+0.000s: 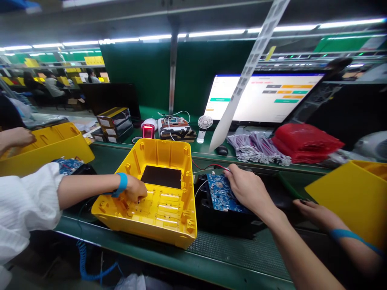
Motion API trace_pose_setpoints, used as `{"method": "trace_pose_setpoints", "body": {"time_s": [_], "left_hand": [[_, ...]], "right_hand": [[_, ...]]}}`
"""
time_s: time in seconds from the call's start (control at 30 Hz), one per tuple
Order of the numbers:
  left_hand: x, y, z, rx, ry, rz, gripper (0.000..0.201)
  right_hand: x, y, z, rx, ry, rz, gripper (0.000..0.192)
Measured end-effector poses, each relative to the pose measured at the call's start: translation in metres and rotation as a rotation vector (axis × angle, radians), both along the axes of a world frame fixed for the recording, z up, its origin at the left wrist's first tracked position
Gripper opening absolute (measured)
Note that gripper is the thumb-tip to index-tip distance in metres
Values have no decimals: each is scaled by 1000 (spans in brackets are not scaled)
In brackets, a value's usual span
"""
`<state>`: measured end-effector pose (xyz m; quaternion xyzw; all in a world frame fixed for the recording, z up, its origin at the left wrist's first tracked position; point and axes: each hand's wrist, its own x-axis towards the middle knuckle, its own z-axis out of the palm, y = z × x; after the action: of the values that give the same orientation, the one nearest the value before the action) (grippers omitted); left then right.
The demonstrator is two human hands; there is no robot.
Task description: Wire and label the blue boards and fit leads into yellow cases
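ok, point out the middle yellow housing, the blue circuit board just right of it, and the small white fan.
Middle yellow housing [165, 154]: head view, inside of its far wall.
Blue circuit board [223, 192]: head view, middle of its upper face.
Small white fan [205, 122]: head view, its round grille.

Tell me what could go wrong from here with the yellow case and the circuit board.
Your right hand seems to pinch a red wire by the blue circuit board; a hard pull might strain it. A white wire loops close to the yellow case, so shifting the case could snag it. Your left hand, inside the case near the dark panel, might scuff that panel.
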<state>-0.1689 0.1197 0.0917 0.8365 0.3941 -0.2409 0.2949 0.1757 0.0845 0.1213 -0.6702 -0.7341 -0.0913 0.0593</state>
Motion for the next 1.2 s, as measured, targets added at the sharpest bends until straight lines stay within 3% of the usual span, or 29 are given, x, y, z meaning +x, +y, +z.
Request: {"method": "trace_pose_setpoints", "body": {"time_s": [0.17,0.3,0.43,0.53,0.7,0.8,0.93,1.0,1.1,1.2], "left_hand": [[4,3,16,-45,-192,93,18],[11,-2,38,-250,-377,144,10],[17,-24,68,-469,-685,310,17],[22,-46,85,-518,-883,432,16],[27,-72,95,-515,-981,529,10],[29,-83,93,-352,-998,498,11],[32,-104,94,247,-971,302,11],[33,-116,95,458,-951,239,13],[31,-129,96,579,-943,198,14],[29,-134,96,602,-918,197,10]], "right_hand": [[-1,0,0,1,-5,-9,21],[-2,0,1,-1,-4,-10,21],[-1,-1,1,-1,6,-9,21],[-1,0,0,5,7,-8,21],[-1,1,-3,25,-7,-13,21],[-1,1,-3,27,-6,-13,21],[-2,-1,-1,31,-1,-17,22],[-2,-1,-1,37,-1,-14,22],[-3,-2,-1,34,0,-19,23],[-3,-1,-1,31,-2,-23,23]]}}
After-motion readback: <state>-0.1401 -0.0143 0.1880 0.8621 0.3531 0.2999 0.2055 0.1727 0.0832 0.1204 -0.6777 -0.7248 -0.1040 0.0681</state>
